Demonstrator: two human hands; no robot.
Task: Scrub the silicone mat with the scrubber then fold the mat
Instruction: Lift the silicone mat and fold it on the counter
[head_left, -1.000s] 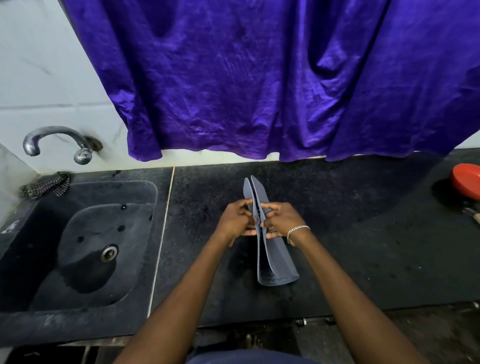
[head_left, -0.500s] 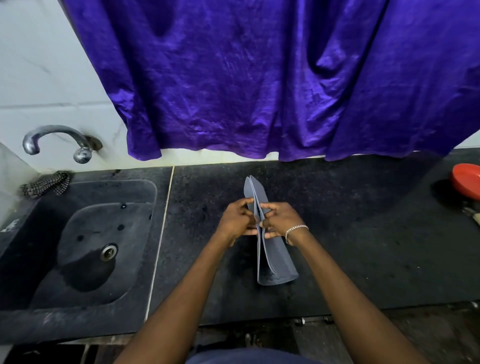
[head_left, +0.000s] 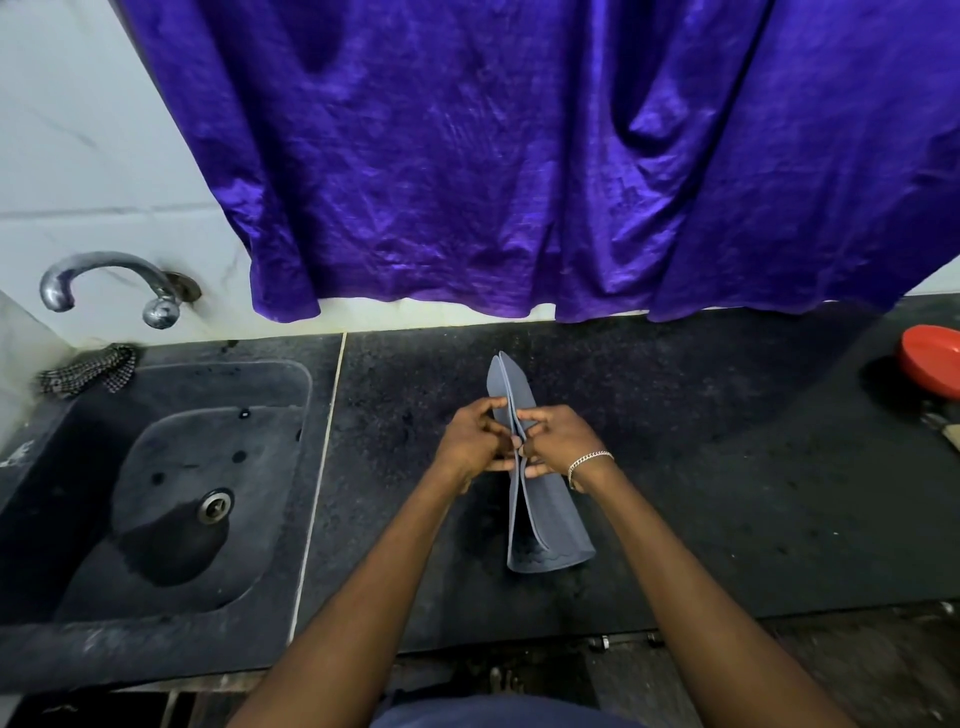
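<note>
The mat (head_left: 540, 525) is standing folded on edge on the dark counter (head_left: 727, 467), its long axis running near to far, fold edges facing up. The left hand (head_left: 475, 439) and right hand (head_left: 558, 441) are pinching its middle from either side, fingers curled.

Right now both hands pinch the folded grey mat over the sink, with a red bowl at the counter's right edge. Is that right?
Not quite. The head view shows the left hand and right hand pinching the folded grey mat over the black counter, to the right of the sink, not over it. The red bowl is at the counter's right edge.
</note>
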